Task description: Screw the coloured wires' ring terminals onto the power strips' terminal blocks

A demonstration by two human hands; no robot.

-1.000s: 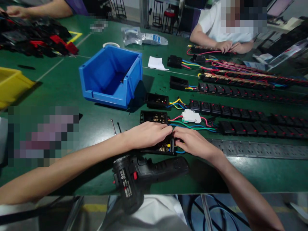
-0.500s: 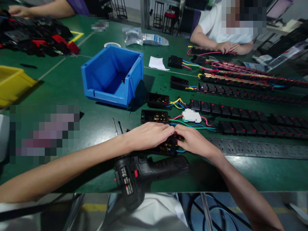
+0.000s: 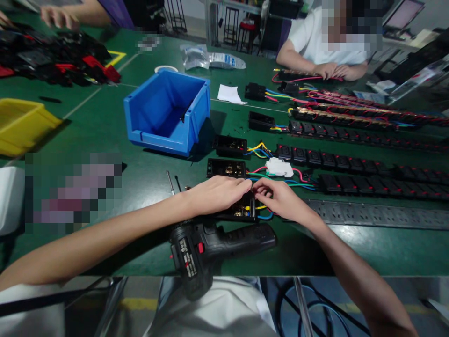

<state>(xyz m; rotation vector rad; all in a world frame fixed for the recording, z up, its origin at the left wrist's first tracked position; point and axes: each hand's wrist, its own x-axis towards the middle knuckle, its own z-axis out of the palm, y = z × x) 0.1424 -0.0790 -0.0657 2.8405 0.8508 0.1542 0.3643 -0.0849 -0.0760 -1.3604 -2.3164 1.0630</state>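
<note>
My left hand (image 3: 224,193) lies over the near black terminal housing (image 3: 242,213), hiding its upper part; its fingers are pressed together, and what they hold is hidden. At the housing's right end is my right hand (image 3: 275,195), its fingers curled and thumb near the fingertips; anything between them is too small to make out. Yellow and blue wires (image 3: 264,215) leave the housing below this hand. Just behind sits another open black housing (image 3: 228,167) with brass terminals. A black power screwdriver (image 3: 228,243) lies along the table's front edge, nearest my left forearm.
A blue bin (image 3: 168,112) stands behind my left hand, a yellow bin (image 3: 26,126) at far left. Socket strips (image 3: 368,185) with wires extend right. A white connector (image 3: 278,167) lies among wires. Another person's hands (image 3: 333,70) are across the table; another person's arm (image 3: 84,14) is upper left.
My right hand's fingers have drawn slightly back from my left hand, showing more of the yellow wire. The person's hand at upper left has moved right. The view has shifted slightly.
</note>
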